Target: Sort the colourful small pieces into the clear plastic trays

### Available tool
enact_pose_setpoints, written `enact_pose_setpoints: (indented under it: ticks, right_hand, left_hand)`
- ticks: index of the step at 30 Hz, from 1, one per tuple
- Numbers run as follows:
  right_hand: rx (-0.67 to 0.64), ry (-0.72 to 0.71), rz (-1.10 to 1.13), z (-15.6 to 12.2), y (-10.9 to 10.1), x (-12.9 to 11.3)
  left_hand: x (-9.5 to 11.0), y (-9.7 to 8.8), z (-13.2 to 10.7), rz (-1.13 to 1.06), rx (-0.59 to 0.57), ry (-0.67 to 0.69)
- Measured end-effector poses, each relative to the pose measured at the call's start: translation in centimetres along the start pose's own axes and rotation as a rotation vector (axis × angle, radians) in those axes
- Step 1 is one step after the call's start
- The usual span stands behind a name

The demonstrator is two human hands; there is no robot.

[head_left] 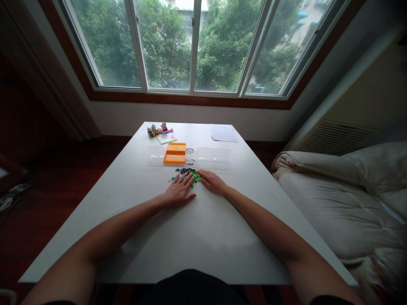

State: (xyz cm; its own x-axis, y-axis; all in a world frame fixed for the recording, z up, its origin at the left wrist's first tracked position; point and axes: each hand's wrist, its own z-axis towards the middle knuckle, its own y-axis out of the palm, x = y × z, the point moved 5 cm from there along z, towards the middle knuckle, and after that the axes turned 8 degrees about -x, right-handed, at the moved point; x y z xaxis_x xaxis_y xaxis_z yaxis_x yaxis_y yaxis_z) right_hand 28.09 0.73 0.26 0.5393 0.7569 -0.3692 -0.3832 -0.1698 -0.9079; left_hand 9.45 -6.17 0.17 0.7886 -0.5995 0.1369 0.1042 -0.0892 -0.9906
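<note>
A small heap of tiny coloured pieces (187, 171), black, green and blue, lies on the white table (197, 237). My left hand (179, 191) rests flat on the table with its fingers spread, the fingertips touching the near edge of the heap. My right hand (212, 181) lies palm down just right of it, fingers stretched toward the same heap. Neither hand holds anything.
Behind the heap stand an orange tray (174, 153), a clear box (156, 154), a small clear round lid (190, 151) and a long clear box (213, 156). A little toy model (159, 129) and a sheet of paper (223, 133) lie at the far edge. A bed (349, 190) is on the right.
</note>
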Motion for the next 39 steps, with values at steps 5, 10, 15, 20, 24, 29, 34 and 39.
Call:
enact_pose_setpoints:
  ticks: [5,10,15,20,24,29,34,39]
  right_hand:
    - [0.020,0.044,0.003,-0.3,-0.2,0.3]
    - [-0.003,-0.003,-0.037,-0.4,-0.2,-0.5]
    - [-0.022,0.015,-0.068,-0.4,-0.2,-1.0]
    - [-0.021,0.037,-0.068,-0.4,-0.3,-1.0]
    - [-0.027,0.054,-0.055,0.1,-0.1,-0.9]
    - [-0.035,0.090,-0.002,2.0,0.6,-0.9]
    - [-0.066,0.128,0.022,4.6,1.6,-1.4]
    - [-0.128,0.054,0.055,6.0,1.8,-2.3]
  left_hand:
    - [-0.6,-1.1,1.3,0.008,0.066,0.021]
    - [-3.1,-2.0,2.8,-0.062,0.026,0.086]
    - [-4.7,-2.6,3.5,-0.092,0.019,0.140]
    - [-4.6,-3.5,3.1,-0.150,0.057,0.180]
    - [-5.5,-3.9,2.3,-0.192,0.113,0.136]
    - [-7.7,-3.5,0.8,-0.200,0.148,0.035]
    - [-9.2,-2.5,-0.4,-0.192,0.103,-0.027]
    - [-9.2,-2.2,-1.0,-0.168,0.054,-0.045]
